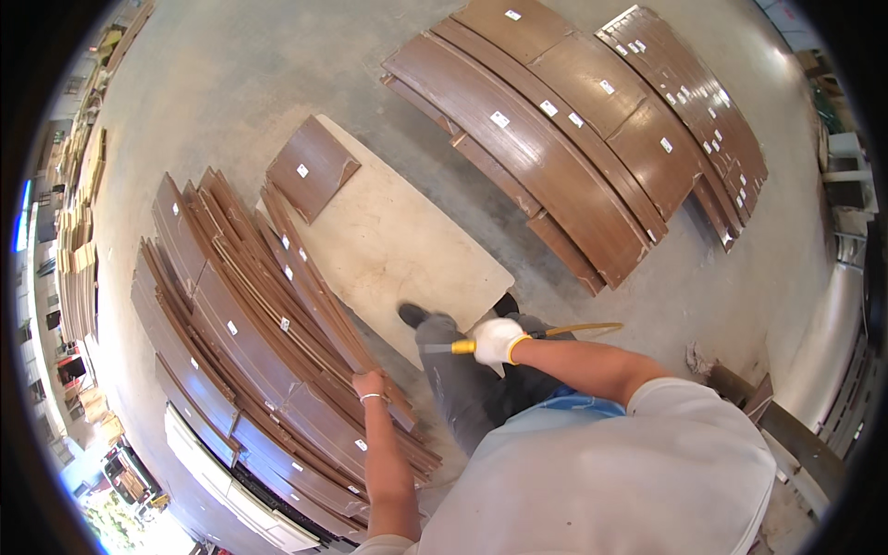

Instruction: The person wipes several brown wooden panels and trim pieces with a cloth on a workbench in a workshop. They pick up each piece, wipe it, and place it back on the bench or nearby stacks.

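Observation:
My right hand (499, 342), in a white knit glove with a yellow cuff, is closed around an air blow gun (463, 347). Its front is yellow, and a pale, blurred nozzle points left. A yellow hose (585, 328) runs out to the right behind the wrist. Bare, with a light band at the wrist, my left hand (369, 383) grips the near end of a long brown board (319, 291). That board belongs to the stack of brown boards (227, 310) on my left, several with small white labels. The fingertips of the left hand are partly hidden.
Before my feet lies a pale flat sheet (398, 217), with a short brown panel (310, 171) at its far end. More labelled brown panels (527, 153) are laid out at the far right. Timber stacks (79, 268) line the left side. Metal framework (786, 435) stands close on my right.

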Available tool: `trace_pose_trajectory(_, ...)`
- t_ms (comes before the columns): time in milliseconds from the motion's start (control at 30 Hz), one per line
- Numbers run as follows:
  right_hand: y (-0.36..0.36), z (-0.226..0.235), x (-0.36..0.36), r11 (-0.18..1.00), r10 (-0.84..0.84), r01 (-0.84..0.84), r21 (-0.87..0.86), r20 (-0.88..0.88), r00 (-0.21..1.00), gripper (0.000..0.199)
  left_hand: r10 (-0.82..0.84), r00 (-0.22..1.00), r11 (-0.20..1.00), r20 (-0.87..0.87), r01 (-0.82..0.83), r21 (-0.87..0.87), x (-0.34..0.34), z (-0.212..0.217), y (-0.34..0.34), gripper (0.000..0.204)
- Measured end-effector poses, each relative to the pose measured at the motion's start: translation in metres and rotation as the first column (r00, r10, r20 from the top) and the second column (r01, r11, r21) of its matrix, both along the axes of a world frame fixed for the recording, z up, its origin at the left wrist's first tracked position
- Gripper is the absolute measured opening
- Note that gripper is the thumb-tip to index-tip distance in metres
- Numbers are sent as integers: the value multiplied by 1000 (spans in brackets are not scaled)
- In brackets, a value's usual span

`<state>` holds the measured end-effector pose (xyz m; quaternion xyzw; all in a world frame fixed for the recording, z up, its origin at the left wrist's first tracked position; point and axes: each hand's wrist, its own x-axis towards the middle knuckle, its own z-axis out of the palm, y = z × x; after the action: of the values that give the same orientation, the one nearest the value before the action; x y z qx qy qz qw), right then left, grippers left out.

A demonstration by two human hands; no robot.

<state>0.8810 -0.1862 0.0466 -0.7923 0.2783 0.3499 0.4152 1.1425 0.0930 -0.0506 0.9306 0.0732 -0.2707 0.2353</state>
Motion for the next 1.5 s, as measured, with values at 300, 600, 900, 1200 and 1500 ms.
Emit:
trace_pose_trajectory(300,33,-5,-59,953,300,-298,-47,34,953,29,-53,998,963,-15,55,264,-185,60,45,58)
trace_pose_trajectory(600,78,-21,-75,880,430,-422,-217,-13,903,30,166,967,944,-193,-99,316,-392,111,149,58)
trace_pose_trajectory(900,184,-3,-148,722,625,-587,-367,-19,781,33,189,957,980,-220,-198,-20,-536,89,249,57)
trace_pose_trajectory(1200,185,1,-155,820,486,-489,-296,-89,869,32,-1,316,175,-949,-934,-311,-627,77,331,49)
trace_pose_trajectory(1500,150,-16,-156,880,449,-468,-87,-174,877,26,23,195,496,-981,-854,-158,-606,81,324,54)
